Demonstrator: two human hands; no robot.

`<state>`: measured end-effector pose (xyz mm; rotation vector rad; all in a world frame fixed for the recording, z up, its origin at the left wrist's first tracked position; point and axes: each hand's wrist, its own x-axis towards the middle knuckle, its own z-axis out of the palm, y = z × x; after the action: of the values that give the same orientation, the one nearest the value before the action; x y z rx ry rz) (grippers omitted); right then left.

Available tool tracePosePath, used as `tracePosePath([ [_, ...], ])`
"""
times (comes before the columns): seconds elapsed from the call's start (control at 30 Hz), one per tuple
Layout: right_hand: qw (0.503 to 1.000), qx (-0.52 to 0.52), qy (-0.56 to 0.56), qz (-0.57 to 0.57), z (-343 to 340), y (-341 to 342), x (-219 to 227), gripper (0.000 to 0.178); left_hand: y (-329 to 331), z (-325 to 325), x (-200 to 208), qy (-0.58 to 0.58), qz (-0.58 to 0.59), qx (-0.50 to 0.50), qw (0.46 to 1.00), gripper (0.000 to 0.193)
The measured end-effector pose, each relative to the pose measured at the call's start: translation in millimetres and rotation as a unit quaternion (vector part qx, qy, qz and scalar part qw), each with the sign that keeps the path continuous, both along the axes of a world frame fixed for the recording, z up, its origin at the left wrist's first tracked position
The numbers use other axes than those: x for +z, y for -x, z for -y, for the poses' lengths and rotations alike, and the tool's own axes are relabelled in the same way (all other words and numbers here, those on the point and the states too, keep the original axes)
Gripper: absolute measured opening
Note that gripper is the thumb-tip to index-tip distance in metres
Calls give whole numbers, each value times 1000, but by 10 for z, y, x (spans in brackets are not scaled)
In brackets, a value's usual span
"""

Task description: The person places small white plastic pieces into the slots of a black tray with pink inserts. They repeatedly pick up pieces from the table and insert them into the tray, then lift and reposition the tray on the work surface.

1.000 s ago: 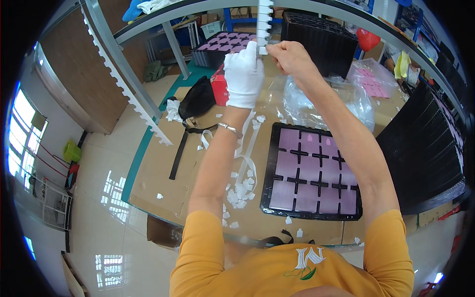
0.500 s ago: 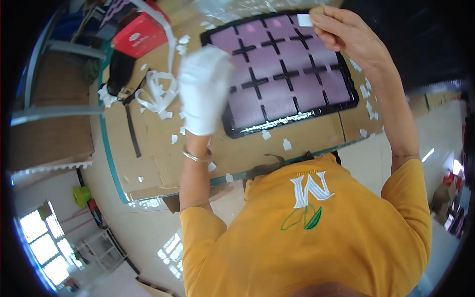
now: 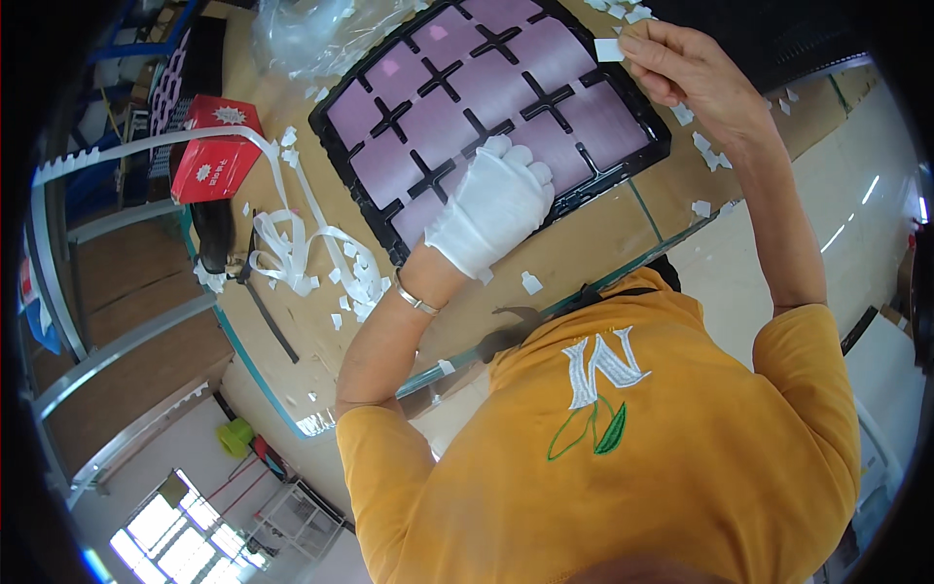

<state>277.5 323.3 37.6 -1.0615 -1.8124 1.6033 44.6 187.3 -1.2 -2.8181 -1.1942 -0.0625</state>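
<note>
My left hand (image 3: 496, 204), in a white glove, rests on the near part of a black tray (image 3: 637, 173). Its fingers are curled down against the tray, and whatever they may hold is hidden. Light purple panels (image 3: 477, 73) show in the tray between black cross-shaped ridges. Bare, my right hand (image 3: 686, 73) is raised at the tray's far right corner. Its thumb and forefinger pinch a small white rectangular label (image 3: 608, 50), held out toward the tray.
The tray lies on a cardboard-covered table (image 3: 613, 248) scattered with white paper bits (image 3: 530, 282). A tangled white strip (image 3: 282, 248), a red box (image 3: 216, 146) and a black strap (image 3: 272, 321) are at left. Clear plastic film (image 3: 311, 39) lies behind; metal shelving (image 3: 126, 355) stands far left.
My left hand has come from beside the tray's left side onto its near part. My right hand keeps its pinch on the label. The whole view has turned, so table and tray appear tilted.
</note>
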Motion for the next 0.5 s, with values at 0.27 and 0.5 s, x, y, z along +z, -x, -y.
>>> tracePosePath([
  [0.27,999,-2,31,10,166,-56,-19,28,-119,-29,2,-24,-38,-28,999,7],
  [0.5,995,59,59,60,298,-134,-48,23,6,-93,-42,14,95,64,993,4],
])
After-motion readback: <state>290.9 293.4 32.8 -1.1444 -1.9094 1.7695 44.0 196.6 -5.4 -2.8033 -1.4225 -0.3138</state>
